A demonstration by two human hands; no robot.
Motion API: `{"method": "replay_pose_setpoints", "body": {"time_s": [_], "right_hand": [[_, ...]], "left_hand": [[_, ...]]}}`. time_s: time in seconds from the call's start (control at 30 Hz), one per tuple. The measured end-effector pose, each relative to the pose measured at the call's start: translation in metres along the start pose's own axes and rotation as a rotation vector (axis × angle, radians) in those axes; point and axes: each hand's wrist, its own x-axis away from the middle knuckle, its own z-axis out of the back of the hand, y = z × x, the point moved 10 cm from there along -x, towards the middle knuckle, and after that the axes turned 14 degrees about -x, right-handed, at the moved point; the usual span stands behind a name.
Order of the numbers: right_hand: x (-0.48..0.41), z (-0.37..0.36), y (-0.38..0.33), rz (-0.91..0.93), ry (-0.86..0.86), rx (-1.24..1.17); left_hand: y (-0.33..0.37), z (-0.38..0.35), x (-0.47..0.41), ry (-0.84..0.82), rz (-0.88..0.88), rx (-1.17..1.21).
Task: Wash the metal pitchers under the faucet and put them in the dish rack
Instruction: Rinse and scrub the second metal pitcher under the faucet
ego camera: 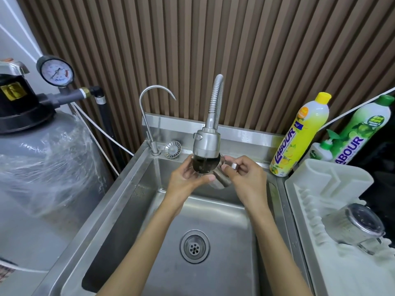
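Observation:
A small metal pitcher (205,166) is held right under the spray head of the flexible faucet (207,142), its dark mouth tilted up toward the nozzle. My left hand (188,178) cups its body from the left, thumb across the lower side. My right hand (243,178) grips its handle on the right. A second metal pitcher (354,226) lies on its side in the white dish rack (333,180) at the right. The spray head hides the top of the held pitcher.
The steel sink (132,210) has an open drain (194,246) below my arms. A thin gooseneck tap (149,116) and a loose strainer (172,149) sit at its back left. Two dish soap bottles (299,135) stand behind the rack. A grey filter tank (42,159) fills the left.

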Motion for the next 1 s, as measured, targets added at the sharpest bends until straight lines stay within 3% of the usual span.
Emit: {"method": "replay_pose_setpoints", "body": {"time_s": [0.13, 0.23, 0.3, 0.4, 0.5, 0.6, 0.67, 0.77, 0.9, 1.0], "right_hand": [[-0.006, -0.020, 0.039, -0.189, -0.069, -0.458], [-0.002, -0.039, 0.067, -0.375, -0.130, -0.773], [0.003, -0.045, 0.077, -0.462, -0.169, -0.824], [0.009, -0.043, 0.077, -0.478, -0.198, -0.670], [0.007, -0.027, 0.070, -0.438, -0.135, -0.468], [-0.001, -0.008, 0.058, -0.324, -0.043, -0.209], [-0.006, -0.005, 0.046, -0.177, -0.031, 0.045], [-0.003, -0.023, 0.031, 0.018, -0.126, 0.441], [0.010, -0.064, 0.027, 0.267, -0.382, 0.637], [0.019, -0.080, 0.033, 0.356, -0.522, 0.775]], "left_hand": [[0.015, 0.017, -0.001, 0.134, -0.071, -0.038], [0.040, 0.026, 0.005, 0.223, -0.183, -0.299], [0.052, 0.030, 0.013, 0.315, -0.230, -0.490], [0.047, 0.035, 0.015, 0.368, -0.183, -0.651], [0.030, 0.034, 0.014, 0.310, -0.081, -0.570], [-0.002, 0.019, 0.007, 0.081, 0.082, -0.172], [-0.028, 0.006, 0.004, -0.093, 0.216, -0.125], [-0.066, -0.002, 0.001, -0.231, 0.364, -0.216], [-0.086, -0.001, -0.005, -0.178, 0.458, -0.157], [-0.091, -0.005, -0.011, -0.188, 0.478, -0.094]]}}
